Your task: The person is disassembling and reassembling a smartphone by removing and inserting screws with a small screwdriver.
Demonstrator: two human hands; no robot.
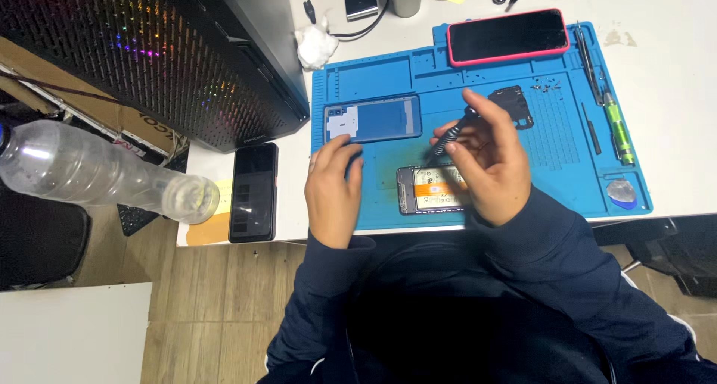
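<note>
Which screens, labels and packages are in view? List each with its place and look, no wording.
Phone in pink case: far edge of the blue mat, dark screen.
Black phone: on the white table left of the mat, dark screen.
Blue back cover: on the mat, white patch at its left end.
Opened phone: under the right hand, orange strip inside.
Clear plastic bottle: left, no label seen.

An opened phone (433, 190) lies at the near edge of a repair mat (373, 78) on the desk (672, 55). Its back cover (373, 120) lies farther left, a cased phone (508, 36) at the mat's far edge, another phone (254, 191) left of the mat.
</note>
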